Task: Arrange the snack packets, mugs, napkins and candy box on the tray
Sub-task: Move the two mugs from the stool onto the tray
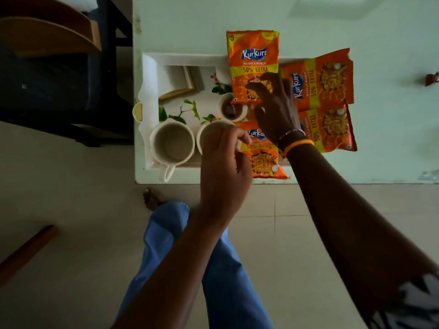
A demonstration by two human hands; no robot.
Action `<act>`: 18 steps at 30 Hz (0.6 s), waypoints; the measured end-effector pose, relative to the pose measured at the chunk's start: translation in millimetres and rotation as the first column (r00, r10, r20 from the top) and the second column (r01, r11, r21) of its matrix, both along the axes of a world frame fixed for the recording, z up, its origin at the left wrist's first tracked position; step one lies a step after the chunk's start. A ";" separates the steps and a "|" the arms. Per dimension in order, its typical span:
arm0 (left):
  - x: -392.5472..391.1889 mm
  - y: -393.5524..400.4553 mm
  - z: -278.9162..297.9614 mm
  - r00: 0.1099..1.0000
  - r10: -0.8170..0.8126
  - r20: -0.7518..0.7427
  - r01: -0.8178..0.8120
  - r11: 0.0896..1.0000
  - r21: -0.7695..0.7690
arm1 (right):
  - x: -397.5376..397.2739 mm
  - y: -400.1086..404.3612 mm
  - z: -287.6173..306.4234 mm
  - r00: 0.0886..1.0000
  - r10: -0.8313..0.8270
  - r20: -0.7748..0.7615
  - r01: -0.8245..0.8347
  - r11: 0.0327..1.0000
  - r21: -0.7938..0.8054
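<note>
A white flower-printed tray (180, 60) lies on the pale green table. On it stand an empty cream mug (172, 142), a second mug (209, 131) and a small cup with a dark inside (231, 108). White napkins (174, 78) sit at the tray's back left on a wood-edged holder. My left hand (223, 160) curls over the second mug and grips its handle. My right hand (275, 108) grips the lower end of an upright orange snack packet (253, 62) over the tray's back right. Two packets (325, 79) (335, 129) lie sideways to the right, and another (263, 160) lies in front.
The table's front edge (332, 182) is close to my blue-trousered legs (166, 233). A dark chair and wooden furniture (47, 43) stand to the left. A small yellow object (138, 112) sits at the table's left edge, a small brown one (431, 79) at far right.
</note>
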State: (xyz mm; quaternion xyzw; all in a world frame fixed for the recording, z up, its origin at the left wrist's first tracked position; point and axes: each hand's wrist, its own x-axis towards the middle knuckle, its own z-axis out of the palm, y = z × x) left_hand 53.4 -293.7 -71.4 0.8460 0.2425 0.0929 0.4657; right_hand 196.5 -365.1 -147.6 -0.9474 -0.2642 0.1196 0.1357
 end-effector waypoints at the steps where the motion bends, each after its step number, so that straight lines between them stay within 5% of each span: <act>1: 3.4 -1.3 -1.2 0.999 -0.033 0.003 0.033 0.999 0.016 | 7.0 4.8 -6.1 0.996 0.084 0.010 -0.084 0.996 -0.042; 4: 11.3 -5.9 -1.5 0.999 -0.053 0.005 0.053 0.998 -0.016 | 21.5 13.0 -21.1 0.980 0.198 0.028 -0.192 0.971 -0.139; 11: 18.4 -20.9 0.4 0.998 -0.059 0.032 0.063 0.991 -0.121 | 31.1 -2.9 -13.9 0.996 0.067 0.064 -0.062 0.996 -0.069; 15: 23.2 -33.9 -5.0 0.974 -0.219 -0.056 0.206 0.961 -0.183 | 7.0 -43.3 2.9 0.989 -0.140 0.052 0.144 0.986 -0.082; 18: 21.4 -45.8 -21.5 0.855 -0.444 -0.267 0.416 0.896 -0.158 | -18.8 -72.7 0.5 0.989 -0.147 -0.020 0.142 0.977 -0.157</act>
